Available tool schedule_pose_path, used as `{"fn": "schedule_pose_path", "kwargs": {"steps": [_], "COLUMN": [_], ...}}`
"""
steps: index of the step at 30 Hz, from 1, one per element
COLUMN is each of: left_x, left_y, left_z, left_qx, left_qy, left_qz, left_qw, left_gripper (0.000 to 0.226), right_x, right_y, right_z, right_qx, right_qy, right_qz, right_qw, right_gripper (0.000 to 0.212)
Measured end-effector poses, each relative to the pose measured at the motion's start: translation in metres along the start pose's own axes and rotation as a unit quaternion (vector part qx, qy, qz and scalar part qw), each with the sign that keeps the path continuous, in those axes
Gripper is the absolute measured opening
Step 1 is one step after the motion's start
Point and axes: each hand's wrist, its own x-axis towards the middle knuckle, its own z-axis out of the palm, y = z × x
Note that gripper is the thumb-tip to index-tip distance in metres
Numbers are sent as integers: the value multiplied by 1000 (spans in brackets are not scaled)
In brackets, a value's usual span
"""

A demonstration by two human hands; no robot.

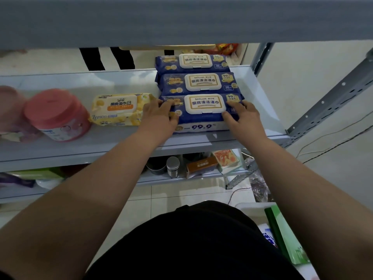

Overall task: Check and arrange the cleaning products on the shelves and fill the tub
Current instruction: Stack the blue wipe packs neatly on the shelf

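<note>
Three blue wet-wipe packs lie in a row on the grey shelf (125, 138), running from front to back. The front blue pack (201, 116) has my left hand (161, 116) on its left end and my right hand (242, 116) on its right end, fingers curled over its top edges. Behind it lie the middle blue pack (199, 83) and the rear blue pack (193, 62). A yellow lemon wipe pack (119, 109) lies just left of my left hand. A pink-lidded jar (56, 116) lies on its side further left.
A white tub (252, 207) stands on the floor at the lower right, holding a green box (286, 235). The lower shelf carries a metal canister (173, 165), a brown box (201, 165) and an orange box (226, 157). The upper shelf edge (181, 19) overhangs. Cables trail at right.
</note>
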Motion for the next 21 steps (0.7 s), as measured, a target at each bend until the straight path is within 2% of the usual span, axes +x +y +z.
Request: {"fn": "schedule_pose_path", "kwargs": {"steps": [5, 10, 15, 18, 21], "left_x": [28, 72, 95, 97, 99], "left_y": [16, 24, 28, 27, 23], "left_z": [-18, -24, -23, -22, -17], "left_qx": [-74, -113, -122, -218, -315], "left_qy": [-11, -56, -82, -94, -76], "left_qz": [-50, -106, -176, -205, -229], "left_qw": [996, 986, 973, 950, 918], "left_gripper": [69, 83, 66, 82, 93], "right_x": [41, 95, 124, 130, 131], "right_y": [-11, -14, -8, -3, -6], "right_z": [-17, -23, -16, -13, -15], "right_qx": [87, 124, 190, 255, 287], "right_qy": [2, -90, -132, -157, -149], "right_qz": [53, 110, 161, 167, 175], "right_qw": [995, 982, 959, 939, 930], "right_gripper": [67, 67, 65, 53, 57]}}
